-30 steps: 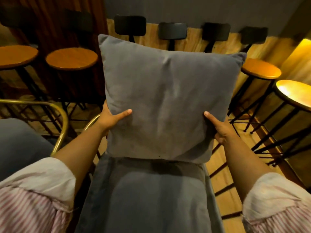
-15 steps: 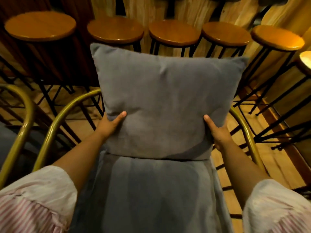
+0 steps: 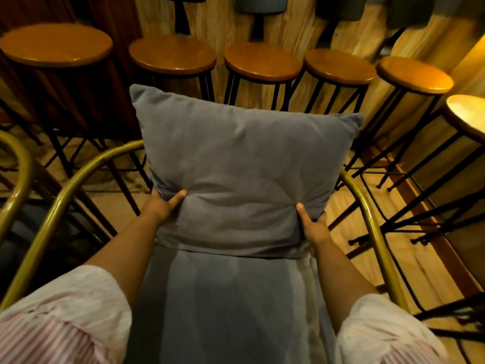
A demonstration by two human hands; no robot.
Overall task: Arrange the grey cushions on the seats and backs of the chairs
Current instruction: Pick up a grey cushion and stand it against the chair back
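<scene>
Grey back cushion (image 3: 244, 174) held upright at the rear edge of the seat cushion (image 3: 231, 306).

Left hand (image 3: 161, 206) grips its 8 o'clock corner, right hand (image 3: 313, 227) its 4 o'clock corner; brass chair frame (image 3: 367, 214) curves around, wooden stools (image 3: 262, 63) line 12 o'clock.

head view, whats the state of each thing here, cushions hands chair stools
back cushion: upright, held at both lower sides, bottom edge on the seat cushion
seat cushion: lying flat on the chair
left hand: gripping the back cushion, thumb in front
right hand: gripping the back cushion, thumb in front
chair frame: gold arms curve either side
stools: upright in a row, seats bare
</scene>
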